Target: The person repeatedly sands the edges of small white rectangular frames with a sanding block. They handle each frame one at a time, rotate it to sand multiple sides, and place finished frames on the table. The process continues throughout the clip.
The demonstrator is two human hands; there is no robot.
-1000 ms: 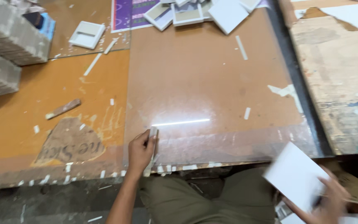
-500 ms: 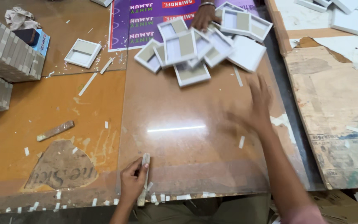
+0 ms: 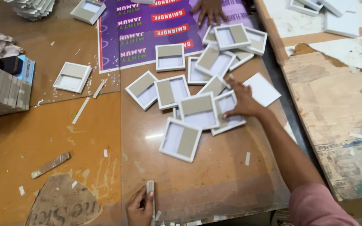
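Head view shows a loose heap of small square trays (image 3: 197, 111), white-rimmed with grey card inside, spread over the clear sheet (image 3: 214, 184) on the worktable, up and away from the person. The right hand (image 3: 241, 102) is the nearer one: it lies flat, fingers spread and open, palm down on the right edge of the heap, touching the tray by the white square card (image 3: 264, 88). One tray (image 3: 181, 139) sits apart at the near edge of the heap, tilted, between the two hands. The left hand (image 3: 140, 206) is well below the heap at the table's near edge, fingers closed around a thin grey strip (image 3: 150, 191) that stands with its long axis pointing away from the person, towards that near tray. Further out, a purple printed sheet (image 3: 147, 29) lies under the far trays, and another person's hand (image 3: 209, 9) rests on it. Stacked grey boards (image 3: 3, 90) stand at the far left.
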